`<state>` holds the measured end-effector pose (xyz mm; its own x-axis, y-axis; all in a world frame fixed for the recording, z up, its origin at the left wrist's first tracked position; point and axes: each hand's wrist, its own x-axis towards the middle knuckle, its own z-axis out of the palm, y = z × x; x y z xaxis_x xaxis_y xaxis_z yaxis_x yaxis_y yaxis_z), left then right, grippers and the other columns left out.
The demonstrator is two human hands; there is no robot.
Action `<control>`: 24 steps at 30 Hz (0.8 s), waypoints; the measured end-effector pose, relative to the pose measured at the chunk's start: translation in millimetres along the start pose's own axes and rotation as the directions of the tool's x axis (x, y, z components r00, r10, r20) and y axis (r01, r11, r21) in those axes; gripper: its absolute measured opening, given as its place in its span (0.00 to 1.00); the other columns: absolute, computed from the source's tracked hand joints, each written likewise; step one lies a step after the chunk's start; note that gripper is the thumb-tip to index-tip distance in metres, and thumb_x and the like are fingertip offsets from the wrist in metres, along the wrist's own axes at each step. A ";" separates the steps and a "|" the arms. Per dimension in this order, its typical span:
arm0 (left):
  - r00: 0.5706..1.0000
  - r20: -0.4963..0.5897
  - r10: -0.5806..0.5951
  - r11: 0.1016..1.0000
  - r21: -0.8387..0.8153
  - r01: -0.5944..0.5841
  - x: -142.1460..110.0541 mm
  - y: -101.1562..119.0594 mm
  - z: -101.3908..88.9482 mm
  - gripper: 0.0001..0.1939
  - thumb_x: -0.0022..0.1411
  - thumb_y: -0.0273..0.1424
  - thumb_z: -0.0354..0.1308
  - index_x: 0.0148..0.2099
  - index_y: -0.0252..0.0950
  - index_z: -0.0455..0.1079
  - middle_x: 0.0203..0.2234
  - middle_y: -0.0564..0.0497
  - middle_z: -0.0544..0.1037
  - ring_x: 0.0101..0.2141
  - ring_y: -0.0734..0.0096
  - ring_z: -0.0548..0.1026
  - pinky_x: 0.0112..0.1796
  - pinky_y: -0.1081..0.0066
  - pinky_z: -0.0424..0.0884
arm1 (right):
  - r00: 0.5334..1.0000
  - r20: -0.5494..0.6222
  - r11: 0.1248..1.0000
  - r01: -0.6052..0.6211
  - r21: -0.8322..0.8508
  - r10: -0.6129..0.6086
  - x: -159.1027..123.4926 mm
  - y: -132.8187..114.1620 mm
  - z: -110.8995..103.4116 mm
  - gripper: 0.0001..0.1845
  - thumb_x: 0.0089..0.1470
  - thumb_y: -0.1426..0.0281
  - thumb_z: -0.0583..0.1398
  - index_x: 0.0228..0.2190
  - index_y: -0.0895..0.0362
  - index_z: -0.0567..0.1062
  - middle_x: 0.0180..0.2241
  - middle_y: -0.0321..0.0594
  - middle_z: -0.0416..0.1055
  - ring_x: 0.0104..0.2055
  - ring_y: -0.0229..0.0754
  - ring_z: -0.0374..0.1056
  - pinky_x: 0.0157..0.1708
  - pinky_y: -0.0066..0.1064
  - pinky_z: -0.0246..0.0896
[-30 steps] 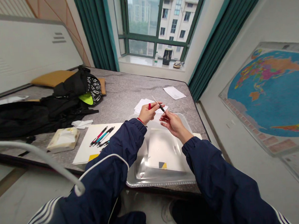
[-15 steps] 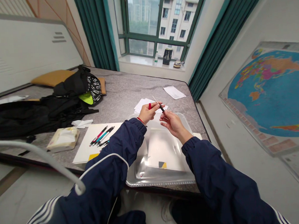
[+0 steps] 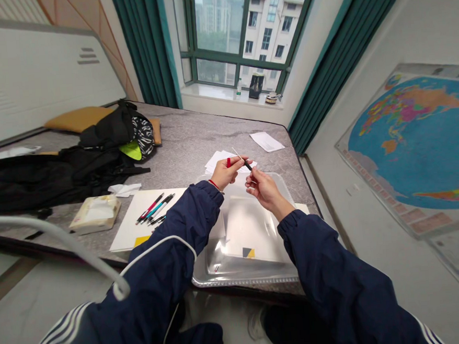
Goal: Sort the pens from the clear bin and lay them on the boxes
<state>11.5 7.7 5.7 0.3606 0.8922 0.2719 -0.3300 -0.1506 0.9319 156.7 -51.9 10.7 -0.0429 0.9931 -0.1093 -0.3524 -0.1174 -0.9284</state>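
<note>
Over the clear plastic tray (image 3: pixel 242 277), both hands meet on a pen being handled in pieces. My left hand (image 3: pixel 224 174) is closed, pinching a thin pale stick (image 3: pixel 236 152) that looks like a pen refill, and a small red piece (image 3: pixel 229 162) shows at its fingers. A short black pen barrel (image 3: pixel 248 165) slants between the hands. My right hand (image 3: pixel 267 191) pinches its lower end with thumb and forefinger, the other fingers loosely curled. Inside the tray lies a white sheet (image 3: pixel 249 228) with a grey and yellow corner mark.
Left of the tray, several pens (image 3: pixel 155 208) lie on a white board (image 3: pixel 125 231). A tissue pack (image 3: pixel 95 214) is beside it. Loose papers (image 3: pixel 266 141) lie farther back. A black backpack (image 3: pixel 56 173) rests at left, and a white cable (image 3: pixel 61 233) arcs across the front left.
The hands stay together over the tray with almost the same grip on the pen pieces. The whole view has shifted very slightly.
</note>
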 end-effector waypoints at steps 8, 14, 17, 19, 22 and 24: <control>0.999 0.010 -0.035 0.999 0.008 0.035 -1.4 1.8 -0.2 0.26 0.57 0.44 0.63 0.52 0.33 0.73 0.48 0.39 0.78 0.13 0.89 0.52 0.15 0.77 0.49 | 0.999 0.045 1.000 -0.004 0.003 0.004 1.1 -0.4 -1.8 0.23 0.50 0.50 0.64 0.25 0.55 0.66 0.21 0.32 0.65 0.25 0.35 0.60 0.25 0.25 0.56; 0.999 0.024 -0.033 0.999 0.009 0.032 -2.1 2.9 0.2 0.26 0.57 0.45 0.63 0.52 0.34 0.73 0.48 0.39 0.78 0.13 0.89 0.52 0.15 0.77 0.50 | 0.998 0.054 0.999 -0.031 -0.026 0.033 -0.3 -3.9 0.9 0.21 0.55 0.52 0.59 0.24 0.54 0.63 0.18 0.31 0.61 0.22 0.34 0.57 0.22 0.25 0.52; 0.999 0.031 -0.035 0.999 0.027 0.034 -2.8 2.7 0.8 0.26 0.57 0.45 0.62 0.52 0.34 0.73 0.48 0.39 0.78 0.13 0.89 0.52 0.15 0.77 0.50 | 0.997 0.051 0.997 -0.056 -0.048 0.058 -1.6 -6.0 1.4 0.20 0.56 0.53 0.57 0.23 0.54 0.61 0.17 0.30 0.58 0.20 0.35 0.55 0.21 0.25 0.50; 0.999 0.024 -0.025 0.998 0.056 0.024 -2.5 1.8 0.7 0.25 0.58 0.44 0.61 0.52 0.33 0.73 0.48 0.39 0.79 0.14 0.88 0.53 0.15 0.76 0.52 | 0.993 0.040 0.993 -0.108 -0.047 0.110 -1.1 -6.1 -0.3 0.20 0.57 0.53 0.55 0.23 0.54 0.61 0.16 0.31 0.59 0.19 0.35 0.55 0.21 0.25 0.50; 0.996 -0.056 0.069 0.986 0.155 -0.060 0.1 -0.8 -1.2 0.21 0.59 0.41 0.61 0.48 0.31 0.75 0.43 0.40 0.81 0.20 0.81 0.68 0.21 0.76 0.63 | 0.972 -0.033 0.967 -0.236 -0.098 0.233 2.9 -2.5 -5.5 0.19 0.58 0.53 0.52 0.24 0.54 0.63 0.17 0.32 0.61 0.18 0.34 0.56 0.20 0.25 0.51; 0.977 -0.122 0.176 0.963 0.228 -0.145 2.7 -3.1 -3.4 0.17 0.60 0.39 0.61 0.44 0.30 0.76 0.40 0.40 0.82 0.32 0.72 0.77 0.33 0.73 0.70 | 0.967 -0.099 0.934 -0.251 -0.255 0.233 6.3 3.0 -8.8 0.18 0.58 0.56 0.51 0.24 0.55 0.65 0.16 0.33 0.62 0.17 0.34 0.56 0.20 0.25 0.51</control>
<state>10.5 12.0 2.7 0.1878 0.8969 0.4004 -0.1708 -0.3716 0.9125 163.6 -46.0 4.1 -0.0306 0.9336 -0.3571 -0.0800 -0.3584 -0.9302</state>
